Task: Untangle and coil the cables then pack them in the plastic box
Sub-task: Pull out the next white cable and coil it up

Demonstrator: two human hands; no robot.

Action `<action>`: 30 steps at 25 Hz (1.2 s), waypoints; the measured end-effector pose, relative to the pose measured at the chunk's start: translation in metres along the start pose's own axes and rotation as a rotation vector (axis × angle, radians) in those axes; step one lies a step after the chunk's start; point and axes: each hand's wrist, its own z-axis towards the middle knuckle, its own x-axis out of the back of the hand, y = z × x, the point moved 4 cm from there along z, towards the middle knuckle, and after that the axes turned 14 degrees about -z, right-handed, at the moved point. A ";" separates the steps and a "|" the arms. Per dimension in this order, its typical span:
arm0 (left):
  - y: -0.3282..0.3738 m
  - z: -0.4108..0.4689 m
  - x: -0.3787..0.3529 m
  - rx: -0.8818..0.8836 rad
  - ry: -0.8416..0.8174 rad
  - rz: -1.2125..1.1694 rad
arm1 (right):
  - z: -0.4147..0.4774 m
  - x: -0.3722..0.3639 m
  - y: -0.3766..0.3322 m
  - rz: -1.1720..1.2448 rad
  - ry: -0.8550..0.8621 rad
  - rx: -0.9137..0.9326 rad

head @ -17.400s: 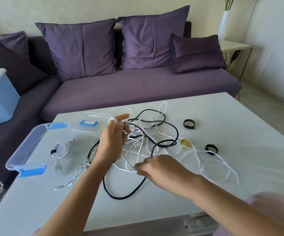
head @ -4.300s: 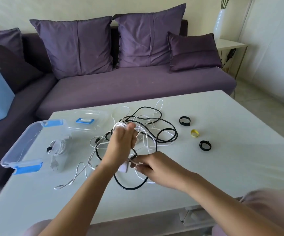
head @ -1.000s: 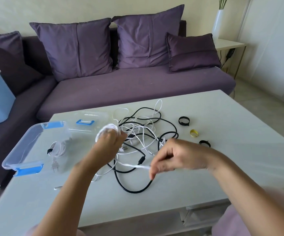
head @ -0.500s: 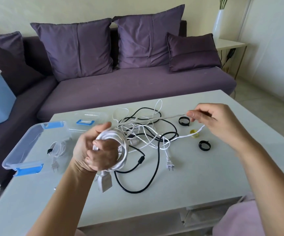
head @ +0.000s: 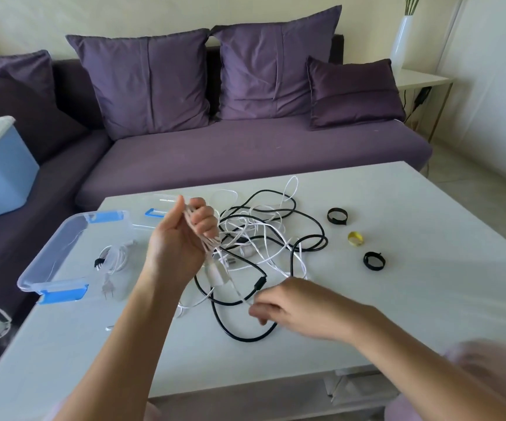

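Nearest you, bottom right, a blurred pink sleeve (head: 488, 372). Your right hand (head: 294, 308) is low over the table (head: 412, 314), knuckles up, fingers curled in. A thin strand of the white cable (head: 207, 241) runs straight into the fingertips, so it reads as a pinch, though motion blur softens it. Just left of that hand, the black cable (head: 245, 335) makes a wide loop flat on the table.

Your left hand (head: 179, 241) is raised, palm toward you, fingers and thumb wrapped round a bundle of white cable loops. A white plug block (head: 217, 275) hangs from the bundle just below that hand.

Behind both hands is the rest of the tangle (head: 264, 229), black and white strands crossing each other, lying on the table.

Left of your left arm the plastic box (head: 44, 262) sits at the table's left edge, clear with blue clips. Inside it is a coiled cable (head: 115, 256), white, with a black tie round it and a two-pin plug at the near end. Its clear lid (head: 166, 199), with a blue handle, lies flat just behind the box.

Right of the tangle, apart from it: a black strap ring (head: 373, 260), a yellow strap ring (head: 355, 238), a second black strap (head: 336, 215).

Past the table: purple sofa (head: 245, 153) with cushions, a blue bin (head: 0, 174) on its left part, a white vase (head: 402, 41) on a side table (head: 421, 78) far right.
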 end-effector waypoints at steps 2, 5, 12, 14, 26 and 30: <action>-0.005 0.002 0.003 -0.126 0.124 0.563 | 0.000 -0.001 -0.011 -0.010 0.004 0.012; -0.028 0.002 0.004 -0.121 0.034 1.343 | -0.003 0.005 -0.009 0.054 0.015 0.000; -0.066 -0.013 0.021 0.482 -0.024 1.599 | -0.015 0.034 0.008 0.069 0.139 -0.032; -0.069 -0.015 0.021 0.548 0.018 1.522 | -0.022 0.051 0.021 0.144 0.255 -0.089; -0.070 -0.030 -0.003 1.117 -0.347 0.584 | -0.050 0.097 0.057 0.192 1.115 -0.271; -0.048 -0.036 -0.018 1.123 -0.566 0.050 | -0.049 0.096 0.080 0.458 1.208 -0.409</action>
